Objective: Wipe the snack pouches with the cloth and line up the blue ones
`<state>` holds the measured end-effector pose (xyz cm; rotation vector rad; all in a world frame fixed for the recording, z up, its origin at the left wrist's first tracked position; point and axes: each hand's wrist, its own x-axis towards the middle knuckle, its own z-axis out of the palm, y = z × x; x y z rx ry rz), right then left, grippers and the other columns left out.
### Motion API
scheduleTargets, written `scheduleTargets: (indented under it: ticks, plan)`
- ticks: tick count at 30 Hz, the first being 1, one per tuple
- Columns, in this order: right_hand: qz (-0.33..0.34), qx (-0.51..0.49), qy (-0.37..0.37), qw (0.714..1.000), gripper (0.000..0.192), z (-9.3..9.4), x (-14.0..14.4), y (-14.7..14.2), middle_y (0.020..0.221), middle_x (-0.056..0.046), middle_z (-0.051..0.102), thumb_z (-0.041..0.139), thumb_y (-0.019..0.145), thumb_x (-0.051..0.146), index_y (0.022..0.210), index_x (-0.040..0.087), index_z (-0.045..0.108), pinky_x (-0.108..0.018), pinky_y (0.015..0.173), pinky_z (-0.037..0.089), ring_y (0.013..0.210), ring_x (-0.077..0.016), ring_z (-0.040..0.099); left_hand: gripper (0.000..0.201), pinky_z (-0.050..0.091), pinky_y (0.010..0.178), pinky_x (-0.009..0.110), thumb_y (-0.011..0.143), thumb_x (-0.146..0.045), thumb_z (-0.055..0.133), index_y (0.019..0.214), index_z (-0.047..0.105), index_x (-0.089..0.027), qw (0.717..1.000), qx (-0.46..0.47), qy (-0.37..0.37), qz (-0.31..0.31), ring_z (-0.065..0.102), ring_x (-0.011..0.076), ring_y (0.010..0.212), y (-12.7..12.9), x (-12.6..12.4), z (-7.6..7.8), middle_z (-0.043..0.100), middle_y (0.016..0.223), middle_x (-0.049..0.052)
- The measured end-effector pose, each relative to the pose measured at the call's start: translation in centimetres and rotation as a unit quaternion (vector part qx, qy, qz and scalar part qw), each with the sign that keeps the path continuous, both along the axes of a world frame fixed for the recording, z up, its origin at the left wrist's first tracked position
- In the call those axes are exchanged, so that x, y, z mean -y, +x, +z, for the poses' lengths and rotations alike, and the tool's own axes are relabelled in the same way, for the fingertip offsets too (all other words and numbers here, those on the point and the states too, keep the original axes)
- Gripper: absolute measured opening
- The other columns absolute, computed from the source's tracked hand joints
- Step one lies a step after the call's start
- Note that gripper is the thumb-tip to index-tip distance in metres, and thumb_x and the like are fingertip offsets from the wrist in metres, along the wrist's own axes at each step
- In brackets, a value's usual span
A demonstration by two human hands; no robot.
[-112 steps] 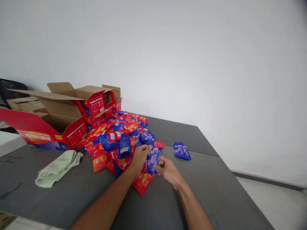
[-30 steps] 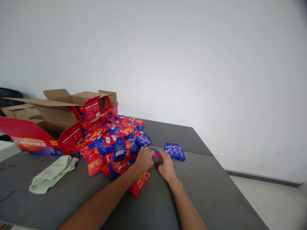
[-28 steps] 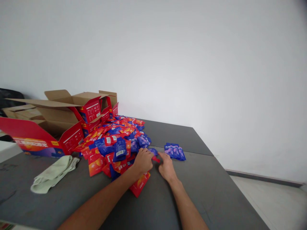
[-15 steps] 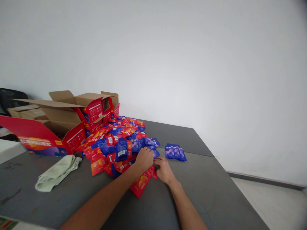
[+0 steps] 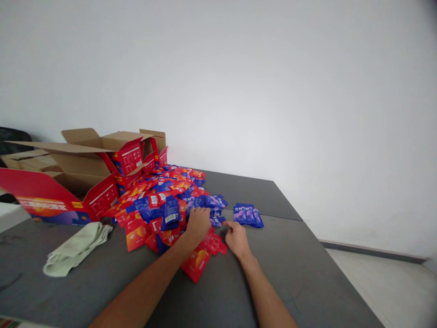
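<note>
Foil sachets (image 5: 170, 200) heaped on table (image 5: 300, 269); likely light, slick, best pinched at sealed edge. Left hand (image 5: 198, 224) pressed flat on pile; right hand (image 5: 237, 237) loosely curled, nothing pinched.

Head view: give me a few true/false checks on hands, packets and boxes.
1. Both hands rest at the near edge of the packet pile. True.
2. The small blue stack sits left of the pile. False: it lies to its right, apart from it.
3. The right hand holds the green cloth. False: the cloth lies untouched, far left on the table.
4. The red boxes stand open. True.
5. The left hand lies on red and blue packets. True.
</note>
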<state>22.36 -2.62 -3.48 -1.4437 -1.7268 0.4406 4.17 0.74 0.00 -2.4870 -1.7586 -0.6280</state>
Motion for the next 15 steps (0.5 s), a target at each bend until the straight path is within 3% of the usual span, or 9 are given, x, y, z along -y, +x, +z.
scheduleTargets:
  ticks: [2, 4, 7, 9, 12, 15]
  plan:
    - [-0.019, -0.038, 0.001, 0.999, 0.038, 0.3, 0.0, -0.2, 0.107, -0.008, 0.074, 0.044, 0.082, 0.016, 0.108, 0.018, 0.072, -0.034, 0.094, 0.049, 0.100, -0.0219, 0.067, 0.031, 0.036, 0.099, 0.045, 0.087, -0.009, 0.050, 0.111, 0.067, -0.019, 0.997, 0.063, 0.047, -0.007, 0.056, 0.0282, 0.114, -0.4, 0.3, 0.1, 0.069, 0.114, 0.011]
    - [-0.021, -0.148, -0.026, 0.988, 0.036, 0.7, 0.1, -0.6, 0.104, -0.008, 0.074, 0.045, 0.091, 0.033, 0.114, 0.019, 0.067, -0.032, 0.081, 0.053, 0.091, -0.0213, 0.068, 0.033, 0.034, 0.103, 0.047, 0.089, -0.010, 0.047, 0.111, 0.068, -0.024, 0.988, 0.125, 0.088, -0.027, 0.048, 0.0277, 0.124, -0.5, 0.7, -0.1, 0.066, 0.126, 0.007]
    - [0.027, -0.384, -0.125, 0.914, 0.049, 1.3, 0.5, -1.2, 0.090, -0.007, 0.073, 0.048, 0.090, 0.057, 0.114, 0.018, 0.063, -0.027, 0.055, 0.049, 0.071, -0.0193, 0.066, 0.034, 0.034, 0.105, 0.050, 0.092, -0.013, 0.043, 0.105, 0.072, -0.028, 0.973, 0.186, 0.108, -0.079, 0.038, 0.0277, 0.133, -0.1, 1.4, -0.7, 0.058, 0.139, 0.002]
    - [0.057, -0.458, -0.176, 0.870, 0.053, 1.7, 0.8, -1.6, 0.083, -0.005, 0.071, 0.059, 0.083, 0.061, 0.113, 0.017, 0.063, -0.023, 0.047, 0.041, 0.063, -0.0166, 0.062, 0.035, 0.033, 0.108, 0.050, 0.094, -0.014, 0.042, 0.103, 0.073, -0.027, 0.963, 0.224, 0.103, -0.108, 0.033, 0.0274, 0.137, 0.1, 1.8, -1.0, 0.052, 0.145, 0.002]
    - [0.055, -0.477, -0.195, 0.856, 0.058, 2.2, 1.2, -1.8, 0.082, -0.002, 0.069, 0.079, 0.069, 0.049, 0.114, 0.017, 0.062, -0.021, 0.047, 0.039, 0.061, -0.0132, 0.059, 0.036, 0.033, 0.112, 0.047, 0.095, -0.019, 0.040, 0.102, 0.075, -0.026, 0.942, 0.298, 0.060, -0.143, 0.033, 0.0258, 0.139, 0.2, 2.2, -0.9, 0.046, 0.151, 0.003]
    - [0.064, -0.490, -0.174, 0.852, 0.065, 2.9, 1.6, -1.7, 0.084, -0.002, 0.070, 0.085, 0.064, 0.043, 0.119, 0.017, 0.061, -0.023, 0.060, 0.047, 0.067, -0.0137, 0.062, 0.037, 0.039, 0.110, 0.042, 0.094, -0.021, 0.040, 0.104, 0.075, -0.024, 0.911, 0.382, -0.024, -0.155, 0.043, 0.0245, 0.135, 0.0, 2.2, -0.6, 0.049, 0.148, 0.005]
